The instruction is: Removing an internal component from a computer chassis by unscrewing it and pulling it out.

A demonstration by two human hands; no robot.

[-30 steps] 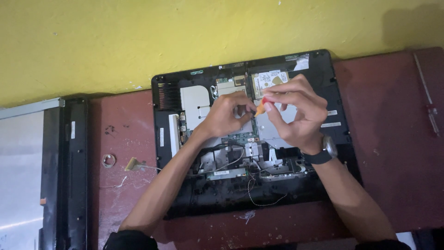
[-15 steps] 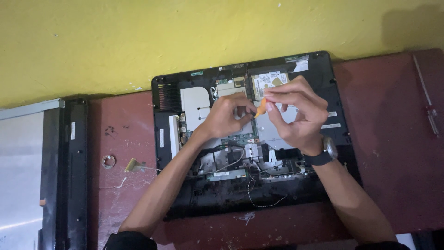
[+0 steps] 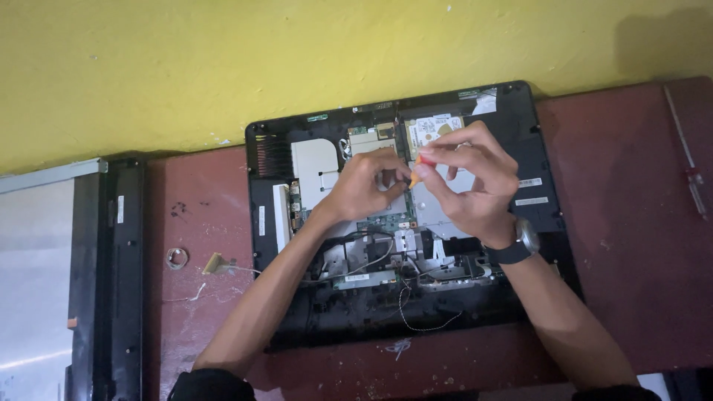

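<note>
Fingers (image 3: 434, 160) of right hand (image 3: 475, 186) pinched on orange-handled screwdriver (image 3: 417, 169); left hand (image 3: 368, 186) curled, touching circuit board (image 3: 386, 215) inside opened black computer chassis (image 3: 538, 148) on red bench (image 3: 631, 260).

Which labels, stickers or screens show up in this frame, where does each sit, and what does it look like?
Drive label: white, rectangular, on the hard drive at the top of the opened computer, behind the right hand.
Two small stickers: white strips on the black frame, right of that hand.
Narrow sticker: white, upright, on the frame's left edge.
Detached screen panel: grey, black-bordered, lying flat at far left.
Strip on its border: white, upright.
</note>
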